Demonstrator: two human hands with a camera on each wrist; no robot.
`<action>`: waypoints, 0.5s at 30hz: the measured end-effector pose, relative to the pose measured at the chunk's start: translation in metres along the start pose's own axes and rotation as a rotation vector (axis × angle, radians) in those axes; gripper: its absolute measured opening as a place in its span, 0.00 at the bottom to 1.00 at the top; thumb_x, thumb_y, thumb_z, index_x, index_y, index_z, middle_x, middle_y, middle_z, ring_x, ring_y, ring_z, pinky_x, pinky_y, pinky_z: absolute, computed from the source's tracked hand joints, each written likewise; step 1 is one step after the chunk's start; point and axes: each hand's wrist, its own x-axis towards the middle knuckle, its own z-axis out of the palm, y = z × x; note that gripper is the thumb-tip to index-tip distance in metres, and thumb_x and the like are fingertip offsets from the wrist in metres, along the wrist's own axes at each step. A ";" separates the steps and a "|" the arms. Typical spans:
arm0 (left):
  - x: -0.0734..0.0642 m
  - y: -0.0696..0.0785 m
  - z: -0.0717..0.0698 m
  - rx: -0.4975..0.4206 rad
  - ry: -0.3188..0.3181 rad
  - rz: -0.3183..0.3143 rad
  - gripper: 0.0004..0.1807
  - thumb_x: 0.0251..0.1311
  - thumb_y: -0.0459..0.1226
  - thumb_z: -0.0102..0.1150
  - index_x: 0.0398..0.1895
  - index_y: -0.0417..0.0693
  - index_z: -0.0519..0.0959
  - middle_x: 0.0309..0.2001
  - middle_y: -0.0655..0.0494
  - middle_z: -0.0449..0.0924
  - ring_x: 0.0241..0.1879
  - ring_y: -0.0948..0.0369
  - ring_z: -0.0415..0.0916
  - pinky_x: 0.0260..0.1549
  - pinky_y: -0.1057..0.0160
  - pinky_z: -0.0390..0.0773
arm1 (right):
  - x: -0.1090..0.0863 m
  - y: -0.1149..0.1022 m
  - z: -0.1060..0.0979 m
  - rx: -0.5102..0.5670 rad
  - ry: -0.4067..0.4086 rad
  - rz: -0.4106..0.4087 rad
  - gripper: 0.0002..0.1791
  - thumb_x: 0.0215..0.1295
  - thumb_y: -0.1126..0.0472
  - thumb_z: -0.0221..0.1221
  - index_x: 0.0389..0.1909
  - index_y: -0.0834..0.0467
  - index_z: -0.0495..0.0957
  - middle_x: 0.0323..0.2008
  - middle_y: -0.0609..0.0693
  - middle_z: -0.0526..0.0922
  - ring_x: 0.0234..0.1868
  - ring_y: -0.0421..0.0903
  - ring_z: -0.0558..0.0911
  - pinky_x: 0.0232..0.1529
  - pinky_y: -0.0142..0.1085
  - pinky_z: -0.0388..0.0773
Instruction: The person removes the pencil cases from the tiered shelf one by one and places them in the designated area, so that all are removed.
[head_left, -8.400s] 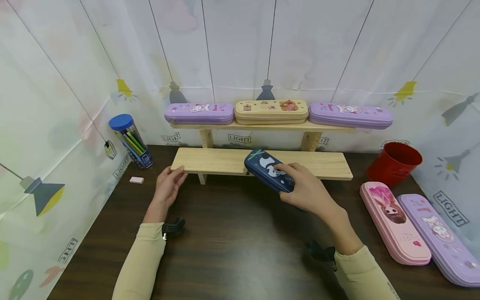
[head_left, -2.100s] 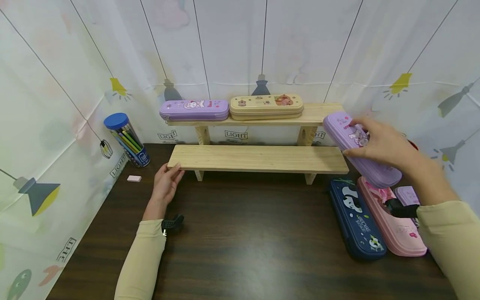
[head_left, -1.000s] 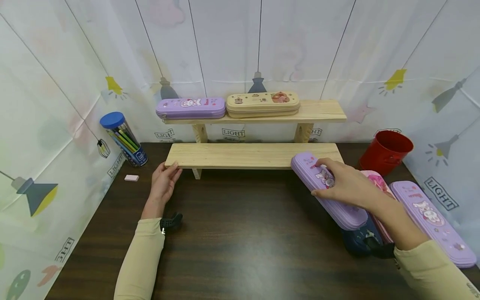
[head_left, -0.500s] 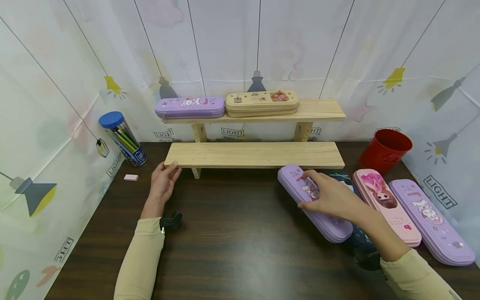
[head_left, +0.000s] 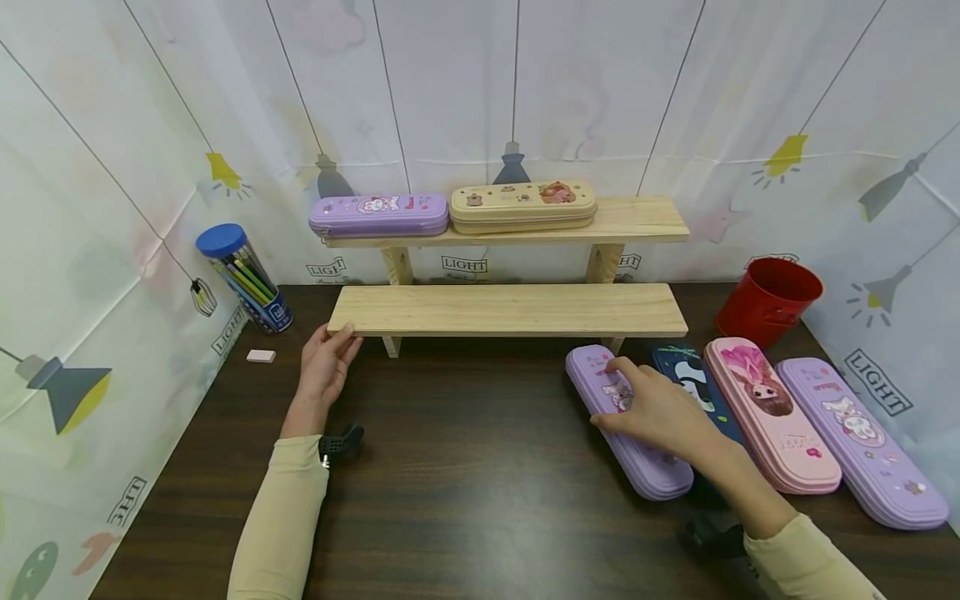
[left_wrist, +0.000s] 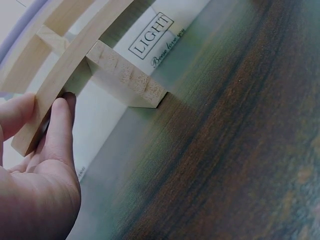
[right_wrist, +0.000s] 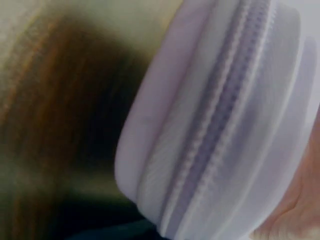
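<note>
My right hand [head_left: 663, 412] grips a purple zippered pencil case [head_left: 641, 467] across its sides, at the left end of a row of cases. Its zipper side fills much of the right wrist view; whether its underside touches the table I cannot tell. Beside it lies a navy panda pencil case [head_left: 690, 372], partly covered by the hand and wrist. A pink pencil case [head_left: 772, 417] and another purple one [head_left: 862, 442] follow to the right. My left hand [head_left: 322, 371] pinches the front left corner of the two-tier wooden shelf [head_left: 510, 310], thumb above and fingers [left_wrist: 61, 125] beneath the board.
On the upper tier sit a purple pencil case [head_left: 378, 215] and a cream one [head_left: 522, 207]. A blue-lidded tub of pencils [head_left: 247, 279] and a white eraser [head_left: 261, 356] are at the left. Behind the row at right stands a red bucket [head_left: 768, 302].
The right hand has brought the purple case from the upper tier's right end down to the left of the navy one. Earlier it moved the navy case into the row. The left hand stays put.
</note>
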 end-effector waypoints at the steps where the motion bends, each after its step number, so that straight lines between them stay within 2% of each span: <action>1: 0.000 0.000 0.000 -0.001 0.002 -0.001 0.31 0.69 0.33 0.56 0.73 0.44 0.59 0.55 0.54 0.74 0.48 0.68 0.83 0.53 0.72 0.82 | 0.000 0.000 0.001 0.001 0.002 0.011 0.51 0.50 0.29 0.66 0.70 0.52 0.63 0.58 0.68 0.77 0.48 0.61 0.81 0.39 0.60 0.85; 4: -0.001 0.001 0.001 -0.006 0.002 -0.003 0.32 0.69 0.33 0.57 0.73 0.44 0.59 0.55 0.53 0.74 0.48 0.68 0.83 0.53 0.72 0.82 | -0.001 0.001 0.004 -0.004 0.003 0.044 0.52 0.50 0.29 0.66 0.70 0.54 0.63 0.58 0.70 0.76 0.46 0.62 0.81 0.37 0.59 0.85; 11: -0.001 0.001 0.001 -0.010 0.002 -0.007 0.32 0.69 0.33 0.56 0.73 0.44 0.58 0.55 0.54 0.74 0.49 0.68 0.82 0.54 0.71 0.81 | 0.000 0.003 0.011 -0.054 0.007 0.110 0.52 0.51 0.32 0.66 0.72 0.54 0.62 0.55 0.72 0.76 0.34 0.55 0.79 0.25 0.46 0.84; 15: -0.001 0.000 0.000 -0.001 0.004 0.000 0.31 0.69 0.34 0.57 0.73 0.44 0.59 0.56 0.53 0.73 0.50 0.67 0.82 0.54 0.71 0.81 | 0.000 0.002 0.011 -0.091 -0.012 0.132 0.53 0.52 0.32 0.65 0.73 0.56 0.60 0.55 0.73 0.75 0.32 0.55 0.77 0.25 0.47 0.84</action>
